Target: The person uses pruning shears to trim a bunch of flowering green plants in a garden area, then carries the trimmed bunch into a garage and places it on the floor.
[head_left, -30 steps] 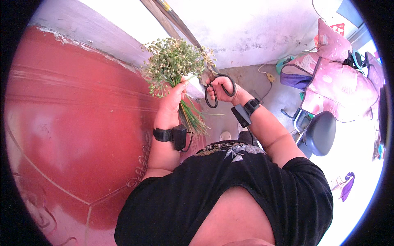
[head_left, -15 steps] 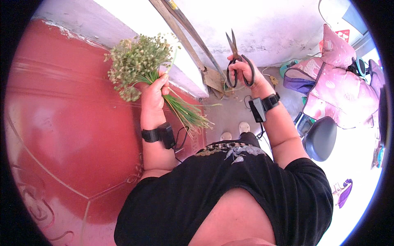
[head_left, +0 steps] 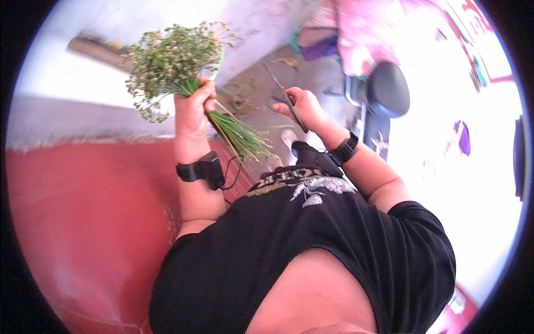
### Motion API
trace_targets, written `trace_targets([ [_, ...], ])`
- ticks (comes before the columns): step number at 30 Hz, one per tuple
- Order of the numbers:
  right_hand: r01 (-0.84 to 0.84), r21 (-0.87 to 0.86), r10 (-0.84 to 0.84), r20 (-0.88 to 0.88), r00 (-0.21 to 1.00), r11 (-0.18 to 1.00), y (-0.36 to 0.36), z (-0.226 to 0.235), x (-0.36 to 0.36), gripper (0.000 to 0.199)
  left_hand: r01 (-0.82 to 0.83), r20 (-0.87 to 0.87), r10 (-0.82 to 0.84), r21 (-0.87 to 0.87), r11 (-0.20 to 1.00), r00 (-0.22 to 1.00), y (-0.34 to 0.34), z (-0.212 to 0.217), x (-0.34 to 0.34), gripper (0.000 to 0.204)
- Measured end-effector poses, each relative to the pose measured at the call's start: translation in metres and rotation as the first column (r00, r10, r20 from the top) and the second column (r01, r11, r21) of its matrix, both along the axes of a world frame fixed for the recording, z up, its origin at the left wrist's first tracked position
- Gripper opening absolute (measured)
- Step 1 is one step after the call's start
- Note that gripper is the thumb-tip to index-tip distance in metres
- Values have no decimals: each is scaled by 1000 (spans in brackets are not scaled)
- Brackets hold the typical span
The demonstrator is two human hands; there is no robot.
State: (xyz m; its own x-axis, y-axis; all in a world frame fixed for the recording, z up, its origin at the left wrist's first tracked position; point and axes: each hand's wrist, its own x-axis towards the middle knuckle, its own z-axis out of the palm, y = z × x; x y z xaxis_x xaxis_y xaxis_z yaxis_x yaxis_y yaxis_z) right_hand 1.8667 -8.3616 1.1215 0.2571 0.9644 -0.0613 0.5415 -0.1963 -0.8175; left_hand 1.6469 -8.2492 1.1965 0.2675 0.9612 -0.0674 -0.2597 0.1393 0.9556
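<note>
My left hand (head_left: 194, 108) is closed round a bunch of flower stalks (head_left: 175, 61), held upright at a slant. Its round, pale green seed heads fan out above my fist, and the thin green stems stick out below toward the lower right. To the right, and apart from the bunch, my right hand (head_left: 306, 108) grips dark-handled scissors (head_left: 287, 99). They appear nearly edge-on, blades pointing up and left, so I cannot tell how far the blades are parted. A black strap is on each wrist, and a small black box shows on the left one.
A red panel (head_left: 94, 222) fills the lower left, beside a whitish wall (head_left: 256, 33). Long wooden handles (head_left: 100, 51) lean at the upper left. A chair with a dark seat (head_left: 388, 89) stands right, before pink cloth (head_left: 367, 28). Plant scraps (head_left: 239, 97) litter the floor.
The view has swung to the right, so the chair and pink cloth sit farther left. The scissors have turned from broadside to edge-on and dropped lower. The bunch stays in my left hand.
</note>
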Motion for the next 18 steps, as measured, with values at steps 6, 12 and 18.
trace_targets([
  [6,260,-210,-236,130,963,943,-128,-65,67,38,372,1,-372,-66,926,928,-39,-25,66,5],
  [12,428,-155,-390,228,892,890,-242,-125,124,46,511,-93,-522,-117,852,848,-106,-28,123,7],
  [18,587,-104,-524,348,778,803,-328,-173,177,30,501,-168,-514,-119,857,841,-171,-53,162,11],
])
